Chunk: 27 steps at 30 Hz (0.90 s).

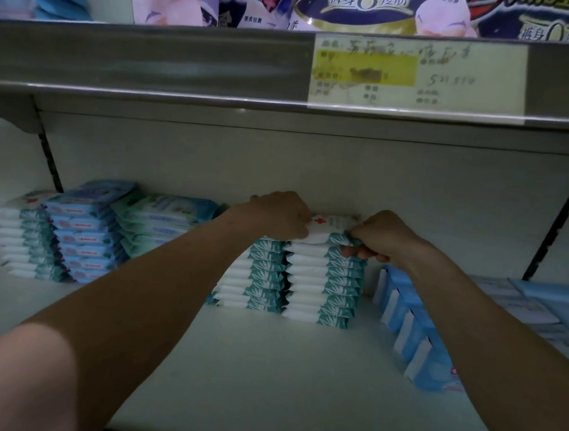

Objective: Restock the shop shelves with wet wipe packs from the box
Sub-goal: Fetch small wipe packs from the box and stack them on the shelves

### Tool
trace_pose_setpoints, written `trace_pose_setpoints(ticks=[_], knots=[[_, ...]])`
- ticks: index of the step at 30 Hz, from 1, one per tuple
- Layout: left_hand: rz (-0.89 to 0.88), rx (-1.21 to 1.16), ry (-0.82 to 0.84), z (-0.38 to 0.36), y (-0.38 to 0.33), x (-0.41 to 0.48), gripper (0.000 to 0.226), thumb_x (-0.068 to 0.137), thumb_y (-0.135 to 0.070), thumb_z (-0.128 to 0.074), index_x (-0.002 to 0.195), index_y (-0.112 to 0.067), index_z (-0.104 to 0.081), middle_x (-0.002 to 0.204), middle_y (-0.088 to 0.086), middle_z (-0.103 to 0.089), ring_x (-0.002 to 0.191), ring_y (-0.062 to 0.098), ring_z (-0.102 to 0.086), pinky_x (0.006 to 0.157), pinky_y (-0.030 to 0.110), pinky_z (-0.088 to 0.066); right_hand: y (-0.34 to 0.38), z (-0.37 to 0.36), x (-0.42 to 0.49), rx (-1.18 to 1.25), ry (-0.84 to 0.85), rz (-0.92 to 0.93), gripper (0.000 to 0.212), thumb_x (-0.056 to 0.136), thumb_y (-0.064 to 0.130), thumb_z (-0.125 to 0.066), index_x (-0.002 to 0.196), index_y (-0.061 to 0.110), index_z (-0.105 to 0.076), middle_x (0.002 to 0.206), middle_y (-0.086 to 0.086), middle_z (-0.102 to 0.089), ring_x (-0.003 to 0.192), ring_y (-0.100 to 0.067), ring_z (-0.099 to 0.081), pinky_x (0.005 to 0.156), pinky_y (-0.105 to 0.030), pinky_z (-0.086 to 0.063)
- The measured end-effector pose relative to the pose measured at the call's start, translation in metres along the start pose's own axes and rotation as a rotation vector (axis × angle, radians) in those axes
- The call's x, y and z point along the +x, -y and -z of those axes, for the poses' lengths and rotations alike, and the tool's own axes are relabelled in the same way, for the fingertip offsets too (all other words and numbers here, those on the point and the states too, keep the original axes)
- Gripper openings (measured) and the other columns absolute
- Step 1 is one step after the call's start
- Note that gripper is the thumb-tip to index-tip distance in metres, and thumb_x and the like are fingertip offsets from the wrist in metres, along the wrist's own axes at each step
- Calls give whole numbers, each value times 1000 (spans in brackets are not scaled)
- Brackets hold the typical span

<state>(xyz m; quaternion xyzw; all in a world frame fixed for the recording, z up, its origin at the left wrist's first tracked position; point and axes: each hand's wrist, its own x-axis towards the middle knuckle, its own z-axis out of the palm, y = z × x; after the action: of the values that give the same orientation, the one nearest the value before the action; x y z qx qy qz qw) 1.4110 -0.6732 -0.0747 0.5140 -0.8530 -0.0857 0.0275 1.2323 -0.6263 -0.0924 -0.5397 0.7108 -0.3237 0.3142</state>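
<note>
On top of the right-hand pile of white-and-teal packs (322, 284), at the back of the shelf (263, 368), lies the wet wipe pack (330, 228), white with a red cross and a teal end. Both hands grasp it. The left hand (281, 216) has its fingers curled over the left end, and the right hand (382, 237) pinches the teal right end, with its lower fingers against the packs just beneath. Both forearms reach in from the front.

A second pile of the same packs (253, 278) stands touching the first on its left, and looks a little lower. Further left, well apart, are three leaning piles side by side: a pale green pile (158, 225), a blue pile (82, 232) and another white-and-teal pile (22, 244). To the right, a row of blue-and-white packs (410, 333) stands on edge, running from the back toward the front. Beyond it, flat pale blue packs (543, 306) cover the shelf's right end.

Overhead, the grey upper shelf edge (152, 62) carries a blurred price label (419, 76), with large printed bags (363, 5) above it.
</note>
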Motion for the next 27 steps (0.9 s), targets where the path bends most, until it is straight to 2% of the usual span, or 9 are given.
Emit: trace_pose_setpoints(ticks=[3,6,12,15,18,21,24,26,27], knots=[[-6,147,38,3,-4,-10,53,94,-39,-56,144,-26,-42,137,0,-47,124,24,-45,111,51,-26,-9,6,8,-196,-107,70,34,92,26,-57,65,5,-58,65,-13,-64,47,-16,-50,35,-15,-30],[-5,247,55,1,-7,-12,60,89,-39,-63,143,-28,-39,136,-1,-47,122,24,-46,110,53,-21,-18,12,9,-62,-118,22,43,94,40,-57,66,7,-55,66,-11,-62,58,-21,-57,48,-21,-40],[15,359,-63,-7,-15,-7,52,86,-30,-64,135,-26,-49,125,3,-54,116,26,-49,106,50,-22,-18,9,6,185,-11,-7,15,90,10,-63,78,1,-60,68,-11,-59,53,-13,-55,40,-15,-46],[40,403,-168,-14,-19,-5,44,86,-20,-60,129,-25,-55,118,3,-55,113,25,-48,106,48,-23,-14,6,17,214,-150,57,14,85,-1,-64,71,0,-60,73,-13,-59,54,-16,-56,49,-19,-53],[57,465,-215,-23,-23,-7,41,88,-17,-57,129,-23,-55,117,3,-54,114,25,-48,108,50,-21,-16,5,22,156,-137,42,17,84,4,-66,68,2,-60,80,-14,-62,56,-16,-58,59,-26,-55],[58,492,-220,-22,-24,-11,41,91,-20,-54,133,-23,-52,120,4,-52,117,26,-46,110,52,-21,-19,12,15,84,-40,6,23,88,23,-66,97,1,-64,99,-15,-65,75,-18,-62,66,-28,-53],[30,432,-183,-19,-22,-16,48,94,-31,-52,141,-26,-43,125,6,-52,120,27,-45,109,51,-22,-15,13,9,36,-28,73,62,92,35,-59,144,10,-37,139,-8,-47,117,-25,-52,88,-36,-49],[0,404,-184,-21,-23,-18,50,96,-36,-48,145,-29,-38,129,5,-53,123,26,-45,110,50,-20,-12,6,6,-7,-2,176,63,95,33,-55,148,12,-29,138,-4,-42,127,-24,-44,90,-30,-42],[-5,400,-192,-23,-24,-19,49,98,-37,-47,146,-30,-37,131,4,-53,123,25,-45,111,49,-19,-12,1,6,-68,3,235,53,97,30,-53,143,11,-37,130,-3,-46,124,-22,-46,87,-24,-38]])
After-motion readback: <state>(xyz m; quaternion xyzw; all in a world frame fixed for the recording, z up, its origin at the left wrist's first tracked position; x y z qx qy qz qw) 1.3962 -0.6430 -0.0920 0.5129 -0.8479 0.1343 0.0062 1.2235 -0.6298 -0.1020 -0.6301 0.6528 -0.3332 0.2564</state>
